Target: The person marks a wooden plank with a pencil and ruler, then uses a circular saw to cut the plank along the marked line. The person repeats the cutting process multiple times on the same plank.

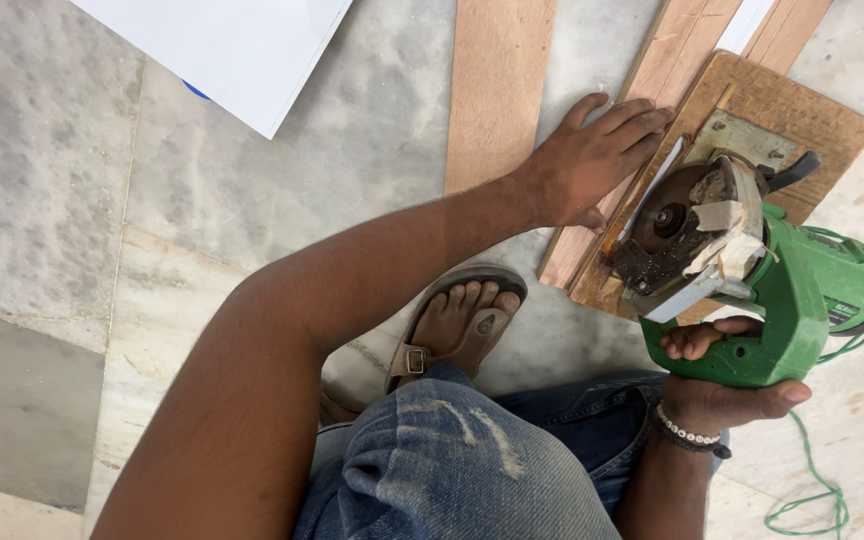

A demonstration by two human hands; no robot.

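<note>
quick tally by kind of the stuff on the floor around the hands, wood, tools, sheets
Wood strips: 3 (one lying alone, one under the left hand, one at the top edge)
Green circular saw, held by the right hand: 1
White sheet: 1
Total: 5

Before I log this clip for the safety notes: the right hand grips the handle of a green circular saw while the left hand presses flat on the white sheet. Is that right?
Not quite. The right hand does grip the green circular saw, but the left hand presses flat on a wooden plank, not on the white sheet, which lies apart on the floor. The head view shows it.
</note>
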